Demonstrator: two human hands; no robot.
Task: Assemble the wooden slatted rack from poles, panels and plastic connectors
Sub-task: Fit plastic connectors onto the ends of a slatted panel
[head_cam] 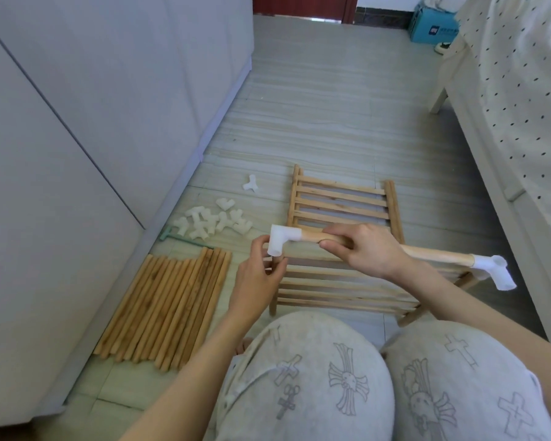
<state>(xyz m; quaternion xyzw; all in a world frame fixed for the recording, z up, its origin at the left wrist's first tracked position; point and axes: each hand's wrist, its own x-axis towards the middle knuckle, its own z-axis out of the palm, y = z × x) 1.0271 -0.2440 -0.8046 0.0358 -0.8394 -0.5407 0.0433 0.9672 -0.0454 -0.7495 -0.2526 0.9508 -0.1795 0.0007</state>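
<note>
The right hand (363, 249) is wrapped around a wooden pole (433, 253), holding it level above the floor, fingers curled over the top and thumb beneath. A white plastic connector (283, 240) caps the pole's left end, and the left hand (261, 275) pinches that connector's downward socket between thumb and fingers. A second connector (497, 272) sits on the pole's right end (its open sockets point down and outward). Beneath the pole, two slatted panels (341, 205) lie on the striped floor (315, 106), one beyond the other. To the left, a row of loose poles (169, 307) lies side by side, with a heap of spare connectors (213, 222) just beyond them and one connector (251, 183) apart. A blue box (430, 27) stands far off; its contents cannot be seen.
</note>
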